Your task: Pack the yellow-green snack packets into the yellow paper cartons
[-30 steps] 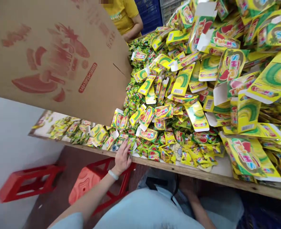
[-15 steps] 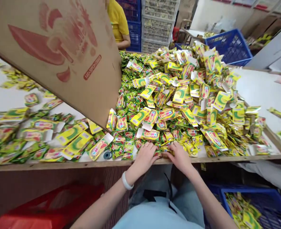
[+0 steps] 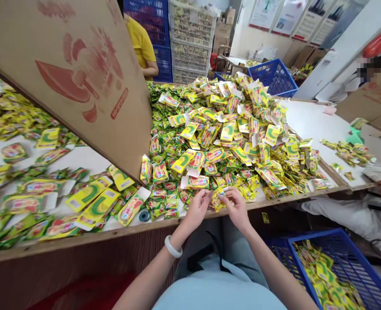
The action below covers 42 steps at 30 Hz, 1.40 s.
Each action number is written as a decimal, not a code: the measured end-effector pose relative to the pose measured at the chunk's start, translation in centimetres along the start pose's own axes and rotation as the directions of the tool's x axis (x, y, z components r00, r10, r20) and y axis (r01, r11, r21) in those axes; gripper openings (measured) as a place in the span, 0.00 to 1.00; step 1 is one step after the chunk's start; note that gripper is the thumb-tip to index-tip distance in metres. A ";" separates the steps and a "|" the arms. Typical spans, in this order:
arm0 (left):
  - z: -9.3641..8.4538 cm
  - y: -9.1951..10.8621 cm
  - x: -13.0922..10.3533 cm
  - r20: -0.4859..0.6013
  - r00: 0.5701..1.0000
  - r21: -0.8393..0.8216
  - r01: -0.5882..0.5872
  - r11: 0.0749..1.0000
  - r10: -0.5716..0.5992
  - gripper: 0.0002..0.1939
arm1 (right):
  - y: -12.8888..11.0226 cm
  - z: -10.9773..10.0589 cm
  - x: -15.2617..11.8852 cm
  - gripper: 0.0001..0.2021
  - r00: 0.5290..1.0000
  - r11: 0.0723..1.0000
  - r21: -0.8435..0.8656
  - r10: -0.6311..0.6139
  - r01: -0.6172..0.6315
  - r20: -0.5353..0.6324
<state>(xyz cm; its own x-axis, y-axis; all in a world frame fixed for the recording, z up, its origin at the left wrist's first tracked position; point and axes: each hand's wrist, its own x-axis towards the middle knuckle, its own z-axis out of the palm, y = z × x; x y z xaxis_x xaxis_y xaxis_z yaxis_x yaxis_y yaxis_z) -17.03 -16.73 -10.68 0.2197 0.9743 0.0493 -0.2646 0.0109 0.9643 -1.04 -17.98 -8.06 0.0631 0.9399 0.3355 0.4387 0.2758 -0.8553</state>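
Note:
Near the table's front edge, my right hand [image 3: 238, 209] pinches a small yellow packet [image 3: 216, 200] between thumb and fingers. To its left is my left hand [image 3: 198, 208], fingers curled and closed, close to the packet's left side; what they hold, if anything, is too small to make out. Just beyond both hands spreads a heap of small green and yellow packets [image 3: 164, 177]. Flat yellow boxes with a watermelon print lie on that heap, many with white flaps up. One such box [image 3: 195, 182] lies right behind my left hand.
A big cardboard carton [image 3: 122, 129] leans over the table's left part. More boxes [image 3: 91, 193] and a dark tape roll [image 3: 144, 215] lie there. Below right stands a blue crate [image 3: 354, 267] holding yellow boxes. A person in yellow [image 3: 141, 43] is behind; another's gloved hand [image 3: 379, 173] is at right.
Both hands have risen slightly from the table edge, and a yellow packet now shows in my right fingers. The camera view has turned to the right, showing another person there.

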 end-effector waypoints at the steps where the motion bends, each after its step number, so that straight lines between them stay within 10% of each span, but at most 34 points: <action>1: 0.1 0.0 -0.2 0.040 0.999 0.026 -0.003 1.000 0.002 0.21 | -0.1 -0.1 0.1 0.14 1.000 1.000 0.002 0.001 -0.001 0.027; 8: 3.0 0.9 0.3 0.209 0.967 0.309 -0.205 0.929 0.144 0.10 | 0.9 -6.5 0.4 0.23 0.846 0.888 0.281 0.188 -0.364 0.499; 12: 6.9 3.9 3.8 0.478 0.875 0.448 -0.315 0.837 0.074 0.16 | 3.0 -12.2 -0.2 0.17 0.915 0.908 0.256 0.243 -0.332 0.323; 16: 13.2 4.1 9.4 0.354 0.895 0.370 0.132 0.920 -0.271 0.25 | 6.2 -18.1 -2.0 0.21 0.926 0.880 0.360 0.365 -0.310 -0.094; 19: 18.8 2.2 13.4 0.379 0.728 0.143 0.564 0.813 -0.571 0.27 | 8.3 -21.1 -3.8 0.22 0.873 0.841 0.427 0.447 -0.334 -0.198; 23: 22.8 0.8 15.9 0.361 0.733 0.002 0.617 0.787 -0.577 0.18 | 9.7 -23.3 -4.9 0.21 0.849 0.819 0.461 0.479 -0.341 -0.222; 28: 18.8 1.6 11.5 0.296 0.817 -0.127 0.547 0.828 -0.494 0.09 | 9.1 -23.8 -2.9 0.22 0.845 0.748 0.578 0.505 -0.326 -0.177; 35: 13.4 2.3 1.4 0.459 0.703 -0.115 0.653 0.749 -0.543 0.27 | 2.4 -17.4 0.9 0.15 0.955 0.805 0.528 0.294 -0.269 0.038; 42: 11.3 3.3 -0.4 0.495 0.733 0.047 0.515 0.856 -0.468 0.19 | -0.5 -14.7 1.2 0.07 0.965 0.997 0.074 -0.016 -0.004 0.262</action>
<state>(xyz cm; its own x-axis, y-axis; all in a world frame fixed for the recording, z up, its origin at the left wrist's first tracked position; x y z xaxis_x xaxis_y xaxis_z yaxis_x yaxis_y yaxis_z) -7.37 -19.61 -4.57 0.7491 0.5975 -0.2861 -0.0696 0.5005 0.8629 11.94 -19.94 -1.41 -0.1813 0.9553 0.2335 0.3711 0.2863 -0.8834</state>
